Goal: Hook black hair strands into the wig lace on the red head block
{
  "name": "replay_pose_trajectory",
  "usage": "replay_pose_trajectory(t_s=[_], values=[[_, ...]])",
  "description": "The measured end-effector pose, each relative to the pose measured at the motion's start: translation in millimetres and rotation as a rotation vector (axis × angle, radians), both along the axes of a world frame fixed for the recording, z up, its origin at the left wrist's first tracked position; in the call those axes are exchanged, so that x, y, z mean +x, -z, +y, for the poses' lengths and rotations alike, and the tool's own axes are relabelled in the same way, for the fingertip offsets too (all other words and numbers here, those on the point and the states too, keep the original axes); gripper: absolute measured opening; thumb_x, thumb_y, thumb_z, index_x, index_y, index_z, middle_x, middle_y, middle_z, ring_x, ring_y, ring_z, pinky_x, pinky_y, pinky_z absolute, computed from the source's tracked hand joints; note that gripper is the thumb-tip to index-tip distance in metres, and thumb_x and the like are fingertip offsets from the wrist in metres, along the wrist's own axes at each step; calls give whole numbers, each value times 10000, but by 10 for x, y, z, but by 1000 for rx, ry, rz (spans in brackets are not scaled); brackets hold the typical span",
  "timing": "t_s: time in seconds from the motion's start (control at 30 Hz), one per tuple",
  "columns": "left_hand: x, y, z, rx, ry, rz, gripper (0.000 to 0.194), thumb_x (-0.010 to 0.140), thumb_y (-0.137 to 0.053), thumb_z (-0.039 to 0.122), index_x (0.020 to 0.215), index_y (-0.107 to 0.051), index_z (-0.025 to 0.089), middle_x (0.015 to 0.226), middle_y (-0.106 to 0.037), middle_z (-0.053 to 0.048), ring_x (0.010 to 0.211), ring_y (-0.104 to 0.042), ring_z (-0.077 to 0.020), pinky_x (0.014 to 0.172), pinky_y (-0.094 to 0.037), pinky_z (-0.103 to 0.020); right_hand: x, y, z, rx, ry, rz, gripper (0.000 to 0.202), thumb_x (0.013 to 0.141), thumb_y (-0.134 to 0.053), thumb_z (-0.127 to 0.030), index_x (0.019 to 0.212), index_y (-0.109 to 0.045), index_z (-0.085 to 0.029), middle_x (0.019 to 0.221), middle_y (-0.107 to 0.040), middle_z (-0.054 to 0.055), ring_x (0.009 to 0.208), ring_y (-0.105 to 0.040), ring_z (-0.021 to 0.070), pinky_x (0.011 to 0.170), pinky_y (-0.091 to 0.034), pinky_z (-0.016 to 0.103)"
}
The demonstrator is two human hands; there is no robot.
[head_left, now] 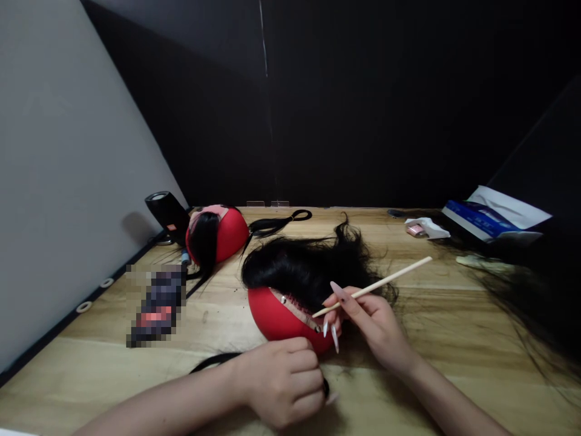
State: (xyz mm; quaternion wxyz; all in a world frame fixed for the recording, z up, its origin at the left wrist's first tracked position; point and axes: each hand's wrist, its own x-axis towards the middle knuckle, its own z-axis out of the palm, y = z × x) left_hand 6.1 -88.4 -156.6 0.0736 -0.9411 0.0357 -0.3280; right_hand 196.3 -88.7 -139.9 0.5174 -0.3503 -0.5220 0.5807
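Observation:
A red dome-shaped form (276,318) lies at the centre, with a light lace edge pinned on it and black hair (290,263) spread behind. My right hand (370,318) pinches a thin pale wooden stick (394,277), its pointed tip at the lace edge. In front of the form, my left hand (290,378) is closed around a strand of black hair (218,358); part of the strand shows on both sides of the fist.
A second red form (233,233) with dark hair stands at the back left beside a black cylinder (167,215). A blurred dark item (158,309) lies left. Rightward are a white tissue (431,228), a blue box (476,222) and loose hair (512,303) on the wooden table (218,321).

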Motion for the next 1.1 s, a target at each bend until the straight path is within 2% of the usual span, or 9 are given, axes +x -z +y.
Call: replay_pose_trajectory(t_s=[0.1, 0.3, 0.47, 0.67, 1.1], values=[[-16, 55, 14, -23, -37, 4, 342, 883, -469, 105, 547, -523, 138, 560, -413, -10, 550, -356, -144, 502, -281, -302, 9, -14, -1, 31, 10, -15, 359, 870, -649, -477, 842, -700, -123, 677, -719, 56, 536, -642, 95, 530, -547, 165], [-19, 99, 20, -15, -63, -9, 330, 890, -477, 116, 563, -520, 137, 577, -407, -8, 567, -339, -145, 529, -235, -310, 10, -6, 17, 101, 46, -60, 325, 888, -638, -434, 861, -701, -117, 723, -742, 85, 569, -671, 108, 555, -554, 166], [-10, 86, 15, -20, -41, -7, 372, 922, -425, 124, 562, -520, 137, 570, -403, -10, 559, -339, -148, 526, -232, -310, 15, 12, 16, 120, 58, -73, 319, 894, -632, -423, 869, -705, -113, 725, -744, 90, 569, -675, 106, 557, -550, 160], [3, 90, 11, 0, -20, -18, 337, 897, -499, 125, 561, -516, 140, 562, -396, 1, 557, -339, -142, 526, -232, -304, 7, 9, 6, 107, 66, -66, 312, 888, -642, -418, 862, -705, -113, 719, -743, 87, 569, -677, 105, 557, -552, 157], [11, 69, 5, 12, -44, -26, 336, 896, -504, 128, 561, -509, 142, 556, -407, 1, 556, -336, -142, 521, -213, -306, -3, 28, 5, 21, 53, -6, 363, 851, -668, -465, 853, -685, -102, 713, -734, 101, 554, -693, 153, 534, -576, 226]])
